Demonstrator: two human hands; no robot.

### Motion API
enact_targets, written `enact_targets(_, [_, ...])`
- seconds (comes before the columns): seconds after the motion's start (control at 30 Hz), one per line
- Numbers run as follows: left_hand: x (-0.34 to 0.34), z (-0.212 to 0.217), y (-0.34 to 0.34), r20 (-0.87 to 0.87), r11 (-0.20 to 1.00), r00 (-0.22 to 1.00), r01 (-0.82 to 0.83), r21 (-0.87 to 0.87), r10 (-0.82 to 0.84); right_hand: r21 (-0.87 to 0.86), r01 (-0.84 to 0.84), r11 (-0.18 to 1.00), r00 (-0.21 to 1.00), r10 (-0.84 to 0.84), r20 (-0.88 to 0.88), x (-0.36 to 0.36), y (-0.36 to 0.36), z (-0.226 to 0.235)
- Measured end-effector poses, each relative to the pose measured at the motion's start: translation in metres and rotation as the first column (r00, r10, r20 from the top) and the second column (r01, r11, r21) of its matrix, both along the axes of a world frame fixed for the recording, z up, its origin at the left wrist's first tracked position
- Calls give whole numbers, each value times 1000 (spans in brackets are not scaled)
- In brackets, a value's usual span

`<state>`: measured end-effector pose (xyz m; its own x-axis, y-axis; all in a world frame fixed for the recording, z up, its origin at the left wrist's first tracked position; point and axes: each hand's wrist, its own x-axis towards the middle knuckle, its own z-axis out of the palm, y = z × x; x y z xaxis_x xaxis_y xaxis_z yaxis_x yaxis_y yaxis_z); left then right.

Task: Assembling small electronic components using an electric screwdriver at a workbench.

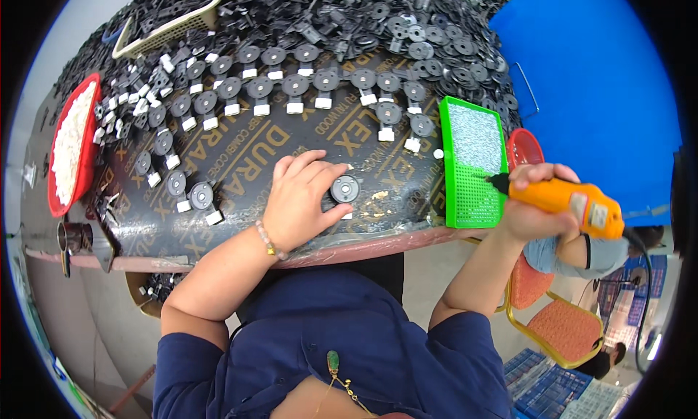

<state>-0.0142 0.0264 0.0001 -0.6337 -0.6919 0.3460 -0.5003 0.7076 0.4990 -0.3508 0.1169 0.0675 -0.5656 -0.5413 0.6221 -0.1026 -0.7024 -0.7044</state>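
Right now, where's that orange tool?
In the head view, the orange tool is on the right, gripped in the person's right hand, its dark tip pointing left at the green tray.

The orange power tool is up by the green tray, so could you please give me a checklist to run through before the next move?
1. Orange power tool gripped in the right hand: ok.
2. Silver pieces available in the green tray: ok, at its far end.
3. Left hand at the round black part: ok.
4. Tool tip over that part: not ok, it is at the tray.
5. Piece on the tip: cannot tell.
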Motion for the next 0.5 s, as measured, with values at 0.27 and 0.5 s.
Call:
enact_targets(0.27, [4,-11,-1,2,999,1000,9,-33,-9,-71,-596,800,803,595,-31,139,-37,-19])
enact_targets(0.5, [5,-8,0,-4,1000,1000,12,-21,-12,32,-622,782,781,623,-53,152,-49,-35])
